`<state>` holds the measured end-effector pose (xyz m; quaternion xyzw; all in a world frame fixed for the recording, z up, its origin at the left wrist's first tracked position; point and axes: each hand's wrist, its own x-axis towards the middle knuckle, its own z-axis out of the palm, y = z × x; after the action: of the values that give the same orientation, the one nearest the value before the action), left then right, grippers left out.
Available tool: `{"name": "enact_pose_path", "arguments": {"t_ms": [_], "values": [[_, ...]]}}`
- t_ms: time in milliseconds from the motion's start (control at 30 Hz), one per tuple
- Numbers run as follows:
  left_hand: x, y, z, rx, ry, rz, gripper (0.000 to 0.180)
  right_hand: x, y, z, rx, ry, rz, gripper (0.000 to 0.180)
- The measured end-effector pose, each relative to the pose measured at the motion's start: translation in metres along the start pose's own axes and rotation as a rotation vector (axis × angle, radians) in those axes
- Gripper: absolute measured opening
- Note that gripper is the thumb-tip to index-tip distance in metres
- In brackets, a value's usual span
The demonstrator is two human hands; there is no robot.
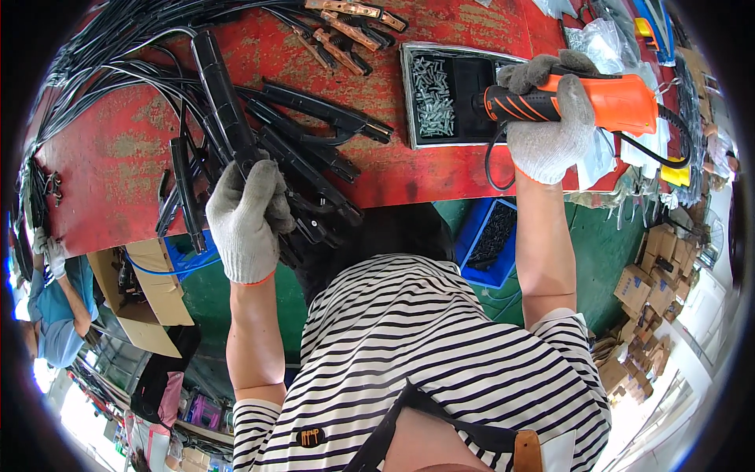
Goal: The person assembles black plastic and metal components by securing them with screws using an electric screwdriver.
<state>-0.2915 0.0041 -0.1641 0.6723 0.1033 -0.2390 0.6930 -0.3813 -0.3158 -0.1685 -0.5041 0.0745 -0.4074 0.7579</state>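
Orange-and-black plastic power screwdriver (586, 102), corded, is lying sideways in the gloved right hand (550, 130), fingers wrapping its ribbed grip. Left hand (248, 216), also in a grey knit glove, is closing around a long black clamp handle (224, 98) amid cabled clamps. Shallow grey tray of small silver screws (434, 96) is sitting just left of the right hand.

Looks like a small assembly workshop. Worn red workbench (118, 157), piles of black cables (102, 55), screw tray (434, 96), cardboard boxes (649, 287) everywhere.
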Motion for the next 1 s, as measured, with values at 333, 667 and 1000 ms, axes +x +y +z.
{"name": "enact_pose_path", "arguments": {"t_ms": [333,667,1000], "values": [[-0.001,0.001,0.000,-0.016,0.002,0.000,0.024,0.010,0.016,-0.004,-0.144,0.052,-0.011,0.035],[0.002,-0.001,-0.003,-0.001,-0.013,-0.010,0.023,0.012,0.016,0.002,-0.064,0.097,0.005,0.029],[0.000,0.002,-0.002,-0.003,-0.015,-0.014,0.021,0.011,-0.003,0.011,-0.151,0.055,0.030,0.027]]}}
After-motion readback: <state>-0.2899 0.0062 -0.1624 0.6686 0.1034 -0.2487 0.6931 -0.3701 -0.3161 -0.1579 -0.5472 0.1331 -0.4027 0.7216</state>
